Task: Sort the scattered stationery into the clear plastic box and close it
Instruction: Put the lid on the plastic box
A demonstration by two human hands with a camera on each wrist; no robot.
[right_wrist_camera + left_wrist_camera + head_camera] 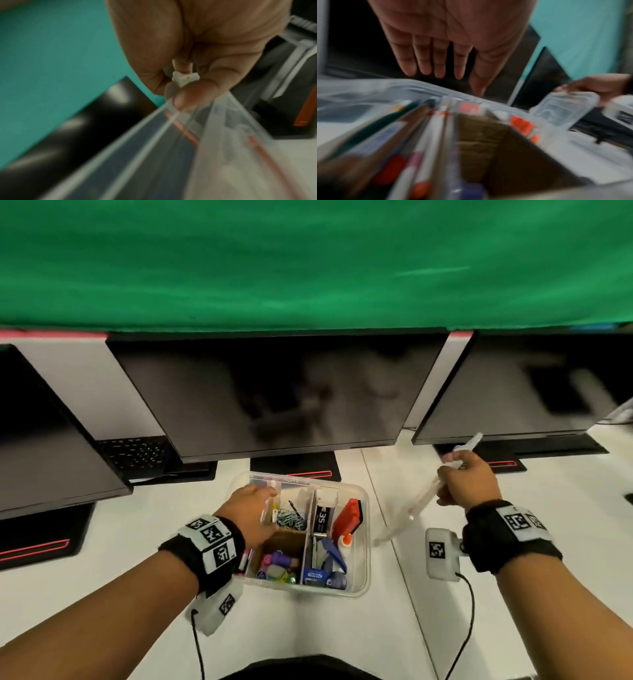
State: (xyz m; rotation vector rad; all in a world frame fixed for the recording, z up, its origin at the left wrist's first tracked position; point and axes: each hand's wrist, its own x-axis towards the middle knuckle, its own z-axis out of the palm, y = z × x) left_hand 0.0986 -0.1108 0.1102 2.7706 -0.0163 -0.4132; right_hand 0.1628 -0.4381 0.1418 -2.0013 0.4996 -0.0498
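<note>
The clear plastic box [363,582] stands open on the white desk, split by cardboard dividers. Inside lie paper clips [291,519], a red stapler [347,517], a black staple pack [322,517], erasers and pens [426,142]. My left hand [255,508] hovers over the box's left compartment; in the left wrist view its fingers [423,63] are straight and hold nothing. My right hand [462,475] grips the clear lid [407,517] by one edge, lifted and tilted right of the box. The thumb [192,94] presses on the lid [171,155] beside a white latch [186,79].
Three dark monitors [274,395] stand close behind the box, their black stands [294,470] reaching near its back rim. A black keyboard [137,453] lies at the back left. A green screen hangs behind. White desk surrounds the box.
</note>
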